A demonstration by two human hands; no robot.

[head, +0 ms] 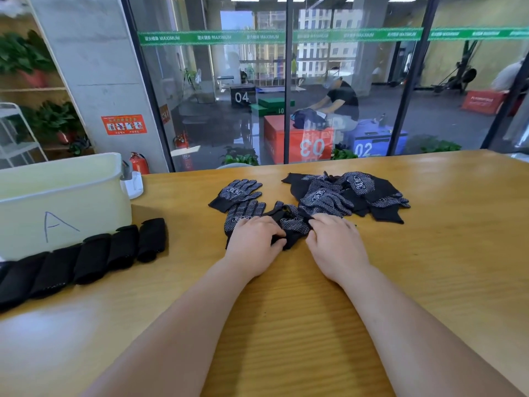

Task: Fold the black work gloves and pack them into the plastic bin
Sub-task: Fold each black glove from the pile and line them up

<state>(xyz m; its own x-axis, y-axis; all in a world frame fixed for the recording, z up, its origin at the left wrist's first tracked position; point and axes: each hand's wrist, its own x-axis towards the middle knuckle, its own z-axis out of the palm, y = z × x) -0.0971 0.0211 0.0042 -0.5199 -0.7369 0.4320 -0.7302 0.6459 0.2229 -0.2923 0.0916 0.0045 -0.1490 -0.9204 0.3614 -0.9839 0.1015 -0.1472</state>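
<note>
A black dotted work glove (289, 224) lies bunched on the wooden table between my hands. My left hand (254, 242) lies on its left part with the thumb curled onto the fabric. My right hand (335, 239) presses on its right edge with bent fingers. A flat glove (243, 214) lies partly under my left hand, and another flat glove (239, 191) is just beyond it. A loose pile of gloves (349, 193) sits to the right. A row of folded black gloves (86, 259) lines the front of the cream plastic bin (63, 196) marked "A".
The bin stands at the table's left, with a small white object (133, 183) beside its far corner. The wooden table (286, 325) stretches toward me. A glass wall runs behind the far table edge; a person sits beyond it.
</note>
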